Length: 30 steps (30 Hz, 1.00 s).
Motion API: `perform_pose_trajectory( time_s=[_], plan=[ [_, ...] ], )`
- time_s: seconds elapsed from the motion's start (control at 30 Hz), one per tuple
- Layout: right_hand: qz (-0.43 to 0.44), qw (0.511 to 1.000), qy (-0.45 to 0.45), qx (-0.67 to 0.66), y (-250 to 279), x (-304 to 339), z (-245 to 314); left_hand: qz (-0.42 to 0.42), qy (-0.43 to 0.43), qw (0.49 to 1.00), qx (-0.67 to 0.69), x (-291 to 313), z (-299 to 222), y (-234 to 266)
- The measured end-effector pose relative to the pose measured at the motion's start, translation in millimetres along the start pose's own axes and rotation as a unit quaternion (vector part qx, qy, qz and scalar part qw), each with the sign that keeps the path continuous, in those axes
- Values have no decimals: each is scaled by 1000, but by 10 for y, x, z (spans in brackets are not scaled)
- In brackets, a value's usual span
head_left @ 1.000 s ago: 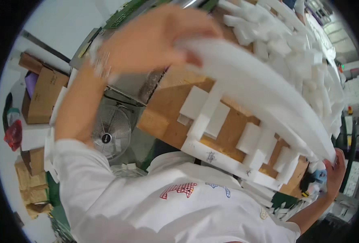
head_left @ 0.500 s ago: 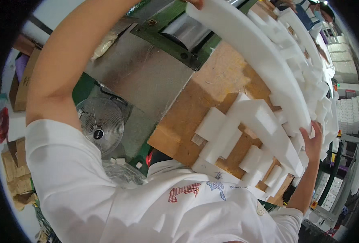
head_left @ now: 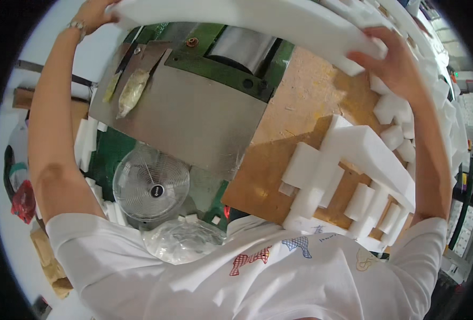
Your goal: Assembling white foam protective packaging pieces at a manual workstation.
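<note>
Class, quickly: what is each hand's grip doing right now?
Left hand: closed on the left end of the long white foam piece.
Right hand: closed on its right end.

Fairly bright, even light is filling the middle of the view, while black is ringing the round fisheye rim. The roller (head_left: 244, 47) is throwing back a pale streak of glare, and the plate (head_left: 194, 106) is giving a duller, hazy sheen. On the board (head_left: 258, 154), soft brown shadows are lying left of the frame (head_left: 364, 144) and near the bar (head_left: 247, 15). The bag (head_left: 183, 242) is glinting in small spots. The bar is looking washed out and bowed; the right hand (head_left: 395, 61) is looking slightly soft. At far right, the background is bending and losing detail, while the fan (head_left: 140, 184) is showing fairly clearly.
</note>
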State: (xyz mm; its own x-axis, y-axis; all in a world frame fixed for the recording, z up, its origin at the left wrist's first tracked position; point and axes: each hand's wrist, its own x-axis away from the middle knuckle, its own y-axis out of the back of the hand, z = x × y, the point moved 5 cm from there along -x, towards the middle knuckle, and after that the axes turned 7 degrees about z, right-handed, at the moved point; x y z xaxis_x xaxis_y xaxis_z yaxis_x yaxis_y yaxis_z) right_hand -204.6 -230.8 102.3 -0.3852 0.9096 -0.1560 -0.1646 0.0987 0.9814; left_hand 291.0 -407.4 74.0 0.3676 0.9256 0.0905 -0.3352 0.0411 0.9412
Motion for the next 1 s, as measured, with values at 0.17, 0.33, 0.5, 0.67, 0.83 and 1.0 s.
perform_pose_trajectory(
  time_s=[0.17,0.33,0.5,0.67,0.83,1.0],
  plan=[
    [151,984,0,-98,-86,-729,778,74,152,976,-140,49,974,-437],
    [71,986,100,-112,-345,-1211,1109,94,259,948,-158,210,1273,-327],
    [43,989,93,-102,-492,-1413,1226,93,315,936,-129,198,2070,-664],
    [65,992,67,-88,-396,-1286,1179,84,244,955,-150,71,2051,-677],
    [53,994,65,-69,-325,-935,866,34,129,980,-147,80,1676,-455],
    [100,988,-11,-121,-94,-276,513,0,100,984,-147,158,283,124]
  ],
)
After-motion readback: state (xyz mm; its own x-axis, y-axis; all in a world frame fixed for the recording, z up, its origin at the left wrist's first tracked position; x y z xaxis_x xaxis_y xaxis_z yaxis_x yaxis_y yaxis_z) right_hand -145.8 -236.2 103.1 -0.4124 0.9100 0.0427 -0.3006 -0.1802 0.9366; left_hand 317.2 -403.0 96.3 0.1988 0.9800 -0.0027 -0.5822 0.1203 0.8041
